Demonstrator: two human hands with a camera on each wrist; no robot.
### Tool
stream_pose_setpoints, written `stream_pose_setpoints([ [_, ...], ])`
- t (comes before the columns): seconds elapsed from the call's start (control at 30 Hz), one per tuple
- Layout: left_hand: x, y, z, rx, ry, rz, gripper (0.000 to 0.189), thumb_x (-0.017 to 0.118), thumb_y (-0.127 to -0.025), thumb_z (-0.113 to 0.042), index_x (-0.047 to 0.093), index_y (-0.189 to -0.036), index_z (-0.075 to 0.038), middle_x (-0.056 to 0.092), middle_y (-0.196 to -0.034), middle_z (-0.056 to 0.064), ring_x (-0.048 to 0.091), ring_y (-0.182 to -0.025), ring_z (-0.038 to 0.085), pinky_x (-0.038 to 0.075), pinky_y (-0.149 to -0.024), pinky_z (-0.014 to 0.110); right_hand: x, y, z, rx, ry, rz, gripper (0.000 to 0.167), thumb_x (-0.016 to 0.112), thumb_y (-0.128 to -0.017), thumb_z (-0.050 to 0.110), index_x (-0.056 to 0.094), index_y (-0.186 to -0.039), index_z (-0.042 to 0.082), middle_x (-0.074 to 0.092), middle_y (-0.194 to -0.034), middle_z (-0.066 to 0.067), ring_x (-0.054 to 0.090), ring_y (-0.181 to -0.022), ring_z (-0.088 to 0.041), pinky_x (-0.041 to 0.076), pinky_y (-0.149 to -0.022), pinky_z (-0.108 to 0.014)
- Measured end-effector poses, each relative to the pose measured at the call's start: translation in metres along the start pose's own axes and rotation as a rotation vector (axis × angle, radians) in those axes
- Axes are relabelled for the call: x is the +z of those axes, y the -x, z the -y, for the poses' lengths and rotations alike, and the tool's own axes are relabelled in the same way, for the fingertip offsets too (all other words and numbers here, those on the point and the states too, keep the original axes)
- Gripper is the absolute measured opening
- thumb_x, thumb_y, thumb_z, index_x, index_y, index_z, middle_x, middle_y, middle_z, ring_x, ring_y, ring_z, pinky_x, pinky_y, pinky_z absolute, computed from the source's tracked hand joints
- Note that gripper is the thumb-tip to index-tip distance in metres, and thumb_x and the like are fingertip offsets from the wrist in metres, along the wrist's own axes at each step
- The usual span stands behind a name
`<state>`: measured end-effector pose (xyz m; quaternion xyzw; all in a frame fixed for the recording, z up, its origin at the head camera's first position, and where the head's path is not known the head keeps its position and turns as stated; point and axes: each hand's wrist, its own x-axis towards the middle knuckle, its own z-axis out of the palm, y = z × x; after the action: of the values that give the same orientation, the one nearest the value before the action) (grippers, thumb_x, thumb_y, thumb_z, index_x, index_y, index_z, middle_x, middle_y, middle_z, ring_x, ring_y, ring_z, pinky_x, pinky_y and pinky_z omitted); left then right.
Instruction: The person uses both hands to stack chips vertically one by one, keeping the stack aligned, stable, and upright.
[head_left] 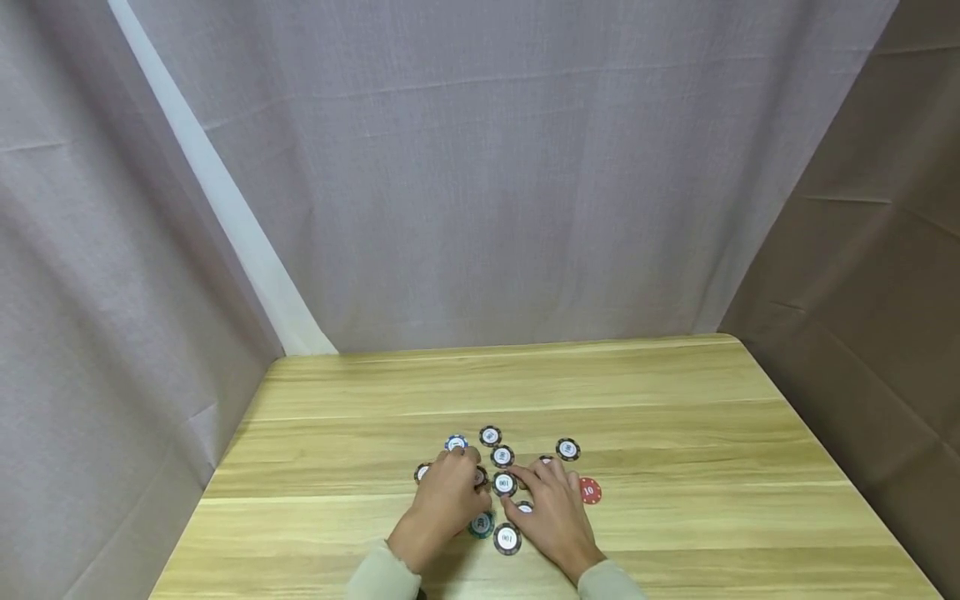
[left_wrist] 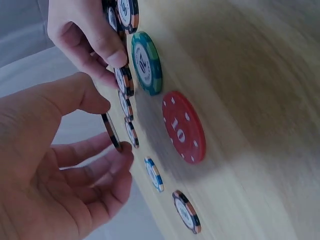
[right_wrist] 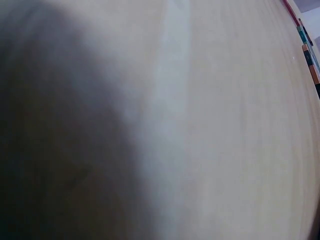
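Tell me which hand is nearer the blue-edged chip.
Left. In the head view, the left hand is just below the blue-edged chip; the right hand is farther off, below and to its right.

The head view is softly, evenly lit across the pale yellow, wood-grained table (head_left: 337,400); the brown fabric curtain (head_left: 862,292) right of the table is darker. The left-wrist view is dimmer, soft shadow lying on the table near the flat, round red chip (left_wrist: 184,127). In the right-wrist view, a large dark blur obscures the table.
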<state>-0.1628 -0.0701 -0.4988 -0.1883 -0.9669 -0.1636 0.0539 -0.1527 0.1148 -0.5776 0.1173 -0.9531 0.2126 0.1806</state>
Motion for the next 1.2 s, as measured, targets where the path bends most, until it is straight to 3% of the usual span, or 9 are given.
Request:
stream_pose_setpoints([
  [0.2,0.008,-0.008,-0.005,0.071,0.046,0.016,0.043,0.087,-0.071,-0.012,0.072,-0.109,0.002,0.071,-0.092,0.010,0.068,-0.084,0.021,0.058,-0.069,0.032,0.000,0.001,0.000,-0.012,-0.009,-0.007,0.046,0.082,-0.081,0.044,0.078,-0.121,0.022,0.068,-0.101,0.011,0.045,-0.091,-0.010,0.032,-0.077,-0.031],
  [0.4,0.018,-0.011,-0.006,0.090,0.097,0.053,0.030,0.085,-0.077,-0.008,0.072,-0.103,-0.002,0.071,-0.091,0.006,0.065,-0.081,0.012,0.057,-0.067,0.025,0.000,0.002,0.001,0.002,-0.009,0.013,0.045,0.080,-0.082,0.045,0.078,-0.122,0.025,0.060,-0.092,0.014,0.041,-0.088,-0.009,0.030,-0.076,-0.031],
  [0.83,0.027,-0.011,-0.005,0.221,0.159,0.059,0.037,0.078,-0.078,0.009,0.076,-0.112,-0.006,0.077,-0.107,0.007,0.071,-0.100,0.015,0.059,-0.086,0.024,-0.001,0.000,0.001,0.009,-0.014,0.013,0.047,0.080,-0.082,0.045,0.078,-0.123,0.022,0.058,-0.090,0.016,0.041,-0.088,-0.009,0.029,-0.076,-0.031],
  [1.2,0.030,-0.010,0.000,0.211,0.193,0.066,0.035,0.080,-0.087,0.002,0.073,-0.121,-0.006,0.076,-0.114,0.003,0.071,-0.108,0.016,0.058,-0.093,0.026,-0.001,0.001,-0.001,0.015,-0.007,0.029,0.048,0.080,-0.082,0.046,0.077,-0.123,0.021,0.062,-0.096,0.014,0.043,-0.091,-0.010,0.031,-0.078,-0.032],
])
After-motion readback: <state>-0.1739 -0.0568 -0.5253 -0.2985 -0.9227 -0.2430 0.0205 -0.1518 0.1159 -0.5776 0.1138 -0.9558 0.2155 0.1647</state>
